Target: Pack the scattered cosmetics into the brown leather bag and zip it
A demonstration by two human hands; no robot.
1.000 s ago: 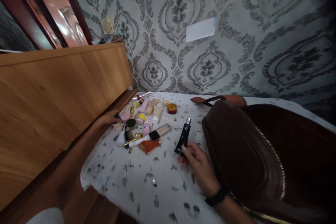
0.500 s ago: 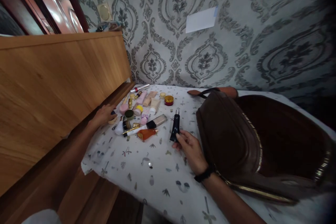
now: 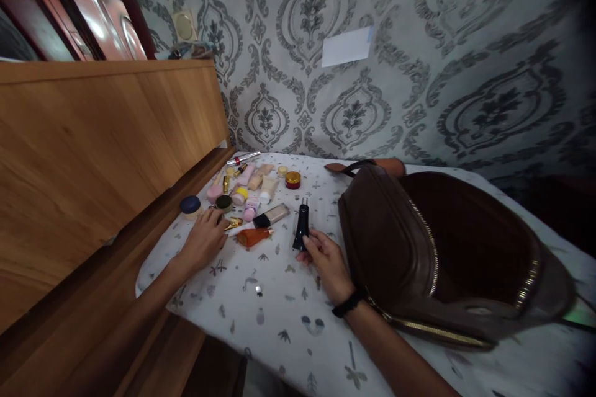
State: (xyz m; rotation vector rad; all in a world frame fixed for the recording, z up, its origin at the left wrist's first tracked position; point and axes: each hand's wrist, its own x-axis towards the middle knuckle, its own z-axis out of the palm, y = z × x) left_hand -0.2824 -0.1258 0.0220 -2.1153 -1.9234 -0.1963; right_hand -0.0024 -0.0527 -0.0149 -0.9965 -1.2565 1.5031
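Note:
My right hand pinches the lower end of a black cosmetic tube, its top pointing toward the wall. My left hand is over the near left edge of the cosmetics, its fingers bent and close together; whatever is beneath them is hidden. Beyond it sit a dark-blue-lidded jar and a dark green-lidded jar. To its right lie an amber bottle, a foundation bottle with a black cap and a cream tube. A red jar with a gold lid stands farther back.
A brown leather bag, unzipped, takes up the right side of the patterned tablecloth. Along the left runs a wooden cabinet. The patterned wall rises behind. A small shiny piece lies near the front.
My left hand has moved right and nearer, from the dark-blue-lidded jar, now uncovered, onto the near cosmetics. My right hand still holds the black tube. The view has shifted slightly.

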